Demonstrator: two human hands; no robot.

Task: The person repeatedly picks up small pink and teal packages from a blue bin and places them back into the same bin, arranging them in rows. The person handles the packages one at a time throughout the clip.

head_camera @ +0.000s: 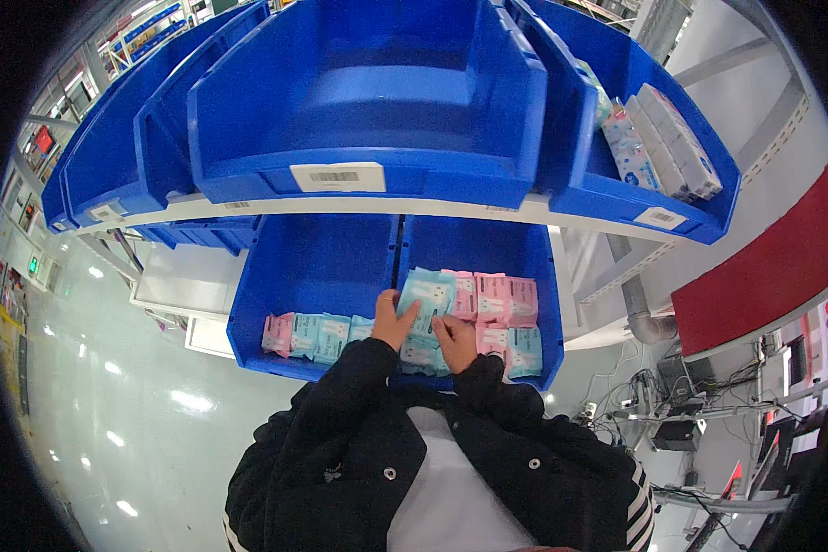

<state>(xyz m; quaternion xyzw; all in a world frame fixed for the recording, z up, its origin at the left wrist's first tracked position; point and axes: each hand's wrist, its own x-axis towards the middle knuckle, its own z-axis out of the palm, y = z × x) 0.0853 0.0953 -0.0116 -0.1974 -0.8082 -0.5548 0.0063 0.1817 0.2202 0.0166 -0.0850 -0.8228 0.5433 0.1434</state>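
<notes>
Between both hands is a light-blue soft packet with a white rabbit print, above the right-hand lower blue bin. My left hand grips its left edge, thumb on the front. My right hand has its thumb and fingers at the packet's lower right edge. Pink packets lie in that bin to the right, and a light-blue packet lies in its front right corner. In the left-hand lower blue bin, a pink packet and several light-blue packets stand in a row along the front.
Large blue bins with barcode labels stand on the white shelf above. The upper right bin holds several wrapped tissue packs. A white shelf board is at left. Cables and a grey pipe are at right.
</notes>
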